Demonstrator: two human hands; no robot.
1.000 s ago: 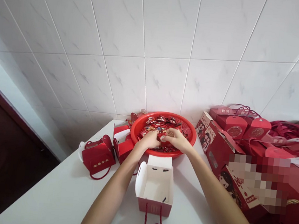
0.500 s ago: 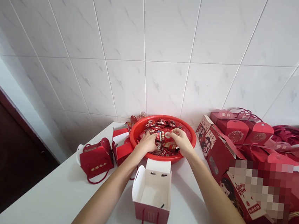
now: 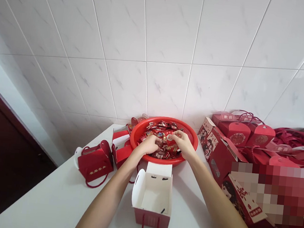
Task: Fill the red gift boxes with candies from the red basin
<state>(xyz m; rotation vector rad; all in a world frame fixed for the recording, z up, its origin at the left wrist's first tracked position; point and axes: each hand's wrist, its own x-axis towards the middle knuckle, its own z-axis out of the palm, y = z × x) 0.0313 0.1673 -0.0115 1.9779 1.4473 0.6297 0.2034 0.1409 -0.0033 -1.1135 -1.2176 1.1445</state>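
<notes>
A red plastic basket full of wrapped candies stands against the wall. Both my hands reach into it. My left hand is over the candies on the left side, fingers curled down among the wrappers; what they hold is hidden. On the right, my right hand pinches a wrapped candy with a pale round spot between thumb and fingertips. Between my forearms, in front of the basket, stands an open gift box, red outside and white inside, with a cord handle hanging down its front.
Left of the basket stand a red gift box with gold lettering and another red box with raised flaps. Many red boxes and a printed carton crowd the right side. The white table ends at the left; behind is a tiled wall.
My left hand has shifted slightly and its fingers have drawn in over the candies. My right hand stays at nearly the same spot. The whole view has moved a little.
</notes>
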